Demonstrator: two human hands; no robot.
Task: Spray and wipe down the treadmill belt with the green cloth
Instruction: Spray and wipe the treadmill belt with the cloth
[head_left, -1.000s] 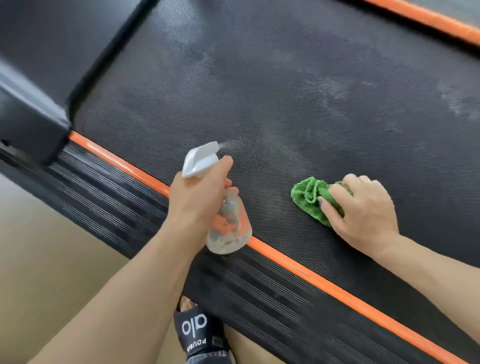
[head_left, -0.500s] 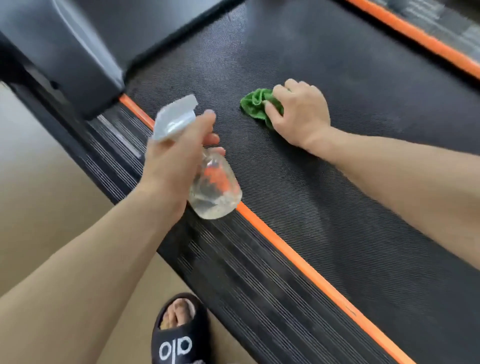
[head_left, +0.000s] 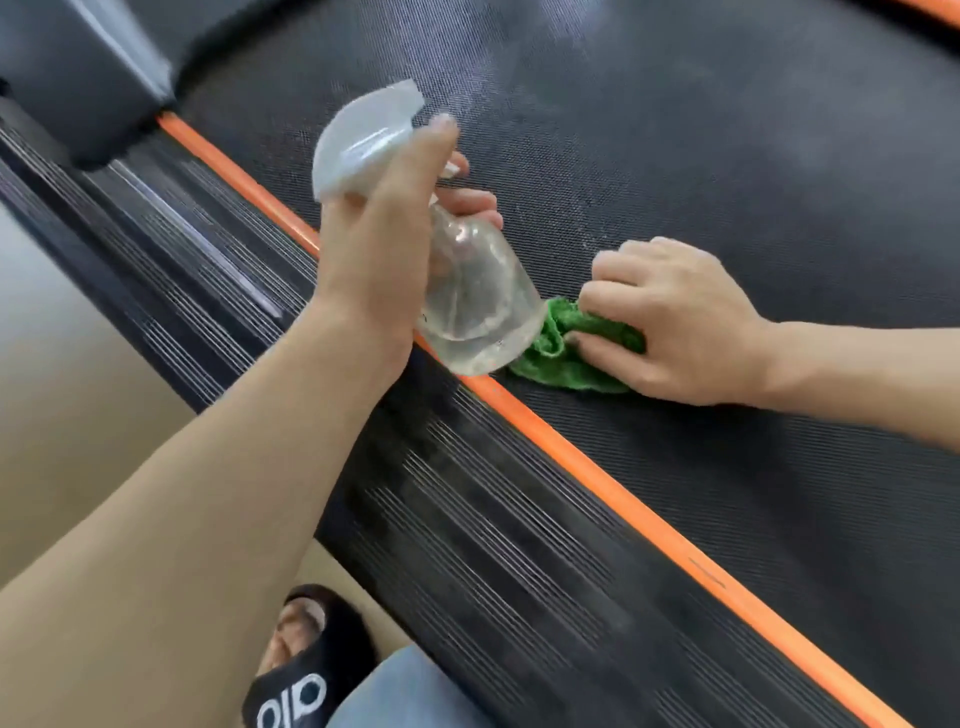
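Black textured belt (head_left: 727, 156); left hand (head_left: 379, 260) grips spray bottle (head_left: 467, 291), right hand (head_left: 675, 332) clutches green cloth (head_left: 566, 358).

Hands (head_left: 675, 327) with cloth (head_left: 563, 358), bottle (head_left: 478, 306)

The right hand (head_left: 675, 332) has drawn the green cloth (head_left: 566, 348) back across the belt (head_left: 727, 156) to the orange strip (head_left: 597, 475); it now lies just beside the spray bottle (head_left: 472, 296), below the left-hand fingers (head_left: 467, 200).
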